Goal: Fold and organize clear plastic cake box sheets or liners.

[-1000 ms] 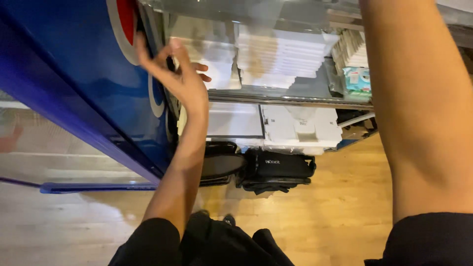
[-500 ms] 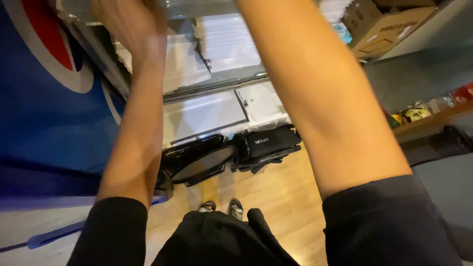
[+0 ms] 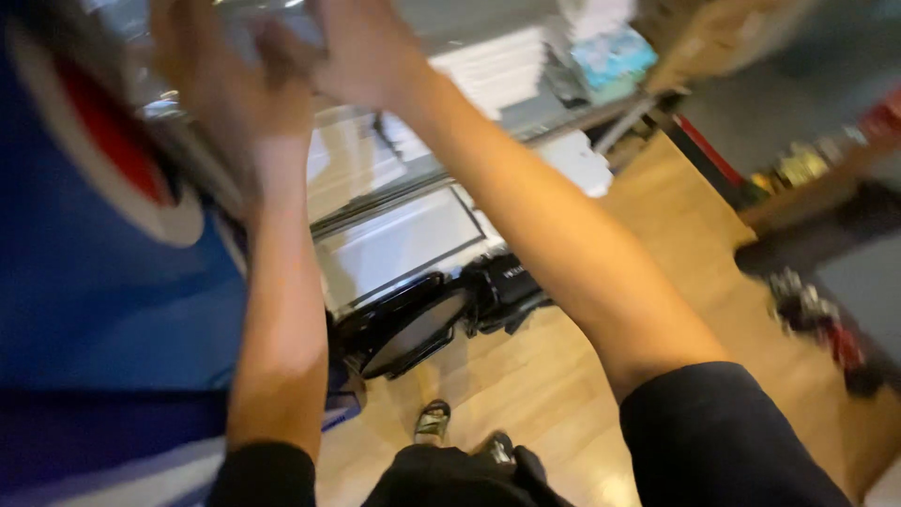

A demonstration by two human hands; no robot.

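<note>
Left hand and right hand raised together at blue cabinet top, blurred, fingers' grip unclear

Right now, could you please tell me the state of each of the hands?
Left hand: raised beside the blue panel with a red and white roundel; too blurred to tell its grip.
Right hand: raised near the left; cannot tell either.

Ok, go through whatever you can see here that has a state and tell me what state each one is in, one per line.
left hand: raised, fingers spread, blurred; grip on anything cannot be told.
right hand: raised beside the left one, blurred; grip cannot be told.
blue panel: upright, at the left.
black case: on the wooden floor, lying open.
black bag: on the floor beside the case, looks closed.
cardboard box: blurred, state unclear.
</note>
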